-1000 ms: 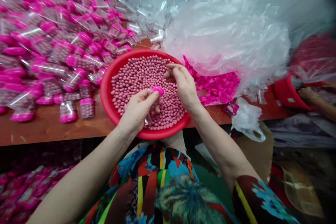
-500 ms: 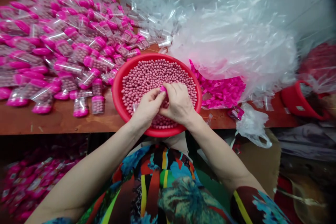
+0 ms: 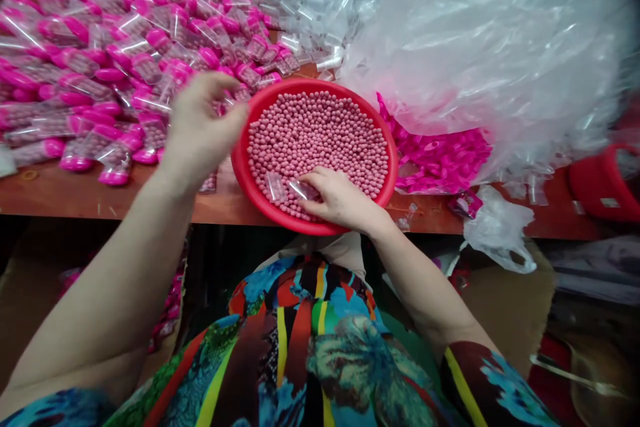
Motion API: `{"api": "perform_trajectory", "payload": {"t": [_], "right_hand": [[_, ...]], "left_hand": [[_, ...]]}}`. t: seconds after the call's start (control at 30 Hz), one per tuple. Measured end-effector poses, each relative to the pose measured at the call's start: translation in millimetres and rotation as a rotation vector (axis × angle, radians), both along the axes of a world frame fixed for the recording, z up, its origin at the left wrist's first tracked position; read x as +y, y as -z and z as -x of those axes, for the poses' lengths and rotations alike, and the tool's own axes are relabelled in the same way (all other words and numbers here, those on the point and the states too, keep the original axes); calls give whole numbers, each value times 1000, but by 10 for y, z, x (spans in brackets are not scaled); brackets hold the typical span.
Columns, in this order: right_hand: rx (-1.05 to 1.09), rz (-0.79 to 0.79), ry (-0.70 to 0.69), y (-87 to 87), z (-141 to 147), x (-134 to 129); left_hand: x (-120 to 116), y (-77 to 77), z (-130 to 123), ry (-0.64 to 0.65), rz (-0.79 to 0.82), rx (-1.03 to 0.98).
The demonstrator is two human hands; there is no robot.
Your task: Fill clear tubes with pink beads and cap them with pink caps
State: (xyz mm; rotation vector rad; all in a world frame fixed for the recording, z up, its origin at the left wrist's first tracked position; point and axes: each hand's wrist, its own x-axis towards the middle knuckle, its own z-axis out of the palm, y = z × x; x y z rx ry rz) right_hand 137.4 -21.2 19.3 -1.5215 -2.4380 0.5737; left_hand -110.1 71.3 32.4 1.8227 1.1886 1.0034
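Note:
A red basin (image 3: 241,167) filled with small pink beads (image 3: 320,133) stands at the table's front edge. Inside it, the fingers of my right hand (image 3: 337,197) close on a small clear plastic container (image 3: 303,189), which lies low among the beads. Another clear container (image 3: 275,187) rests on the beads just left of it. Somewhat blurred, my left hand (image 3: 200,123) hovers left of the basin, thumb and fingers apart, with nothing visible between them. Under and beyond it spreads a heap of bead-filled containers with bright pink caps (image 3: 117,173).
Loose pink caps (image 3: 440,160) lie right of the basin, beside a large translucent plastic bag (image 3: 475,73). Clear containers (image 3: 320,33) are heaped at the back. A small white bag (image 3: 500,230) hangs over the table edge (image 3: 555,230), and a red bucket (image 3: 600,187) stands farther right.
My hands have parted. The left moved from the basin toward the heap and opened; the right went down into the beads and took a clear container. The pink-capped piece they held together is out of sight.

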Motion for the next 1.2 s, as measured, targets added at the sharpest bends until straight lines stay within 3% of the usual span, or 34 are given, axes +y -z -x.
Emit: {"api": "perform_trajectory", "payload": {"t": [0.07,0.13,0.17,0.3,0.4,0.5,0.57,0.67,0.77,0.9,1.03,1.2], "right_hand": [[98,-4,24,38,-30,8],[217,-45,51,74,-112,43],[258,-71,52,95,-159,62],[315,-132,26,211,-264,109],[359,-165,59,271,-221,106],[380,-318,85,237,-219,63],[402,-456,193,186,-359,11],[446,-613,603,162,-868,-68],[352,-527,1015,255,-1542,-49],[157,-221,1168,447,-2059,200],[158,-163,1218,547,-1990,469],[384,-206,1143,453,-1851,515]], "left_hand": [[-211,69,-210,200,-180,157],[-375,156,-458,420,-192,375],[-419,198,-573,466,-169,459],[-356,296,-883,456,-137,567],[-214,303,-956,517,-210,570],[-93,310,-987,529,-318,653],[-42,328,-1048,561,-369,735],[-20,374,-1229,652,-357,778],[-23,428,-1443,671,-234,635],[0,430,-1590,572,57,353],[-24,299,-1516,487,382,-25],[-186,110,-1236,421,654,-433]]}}
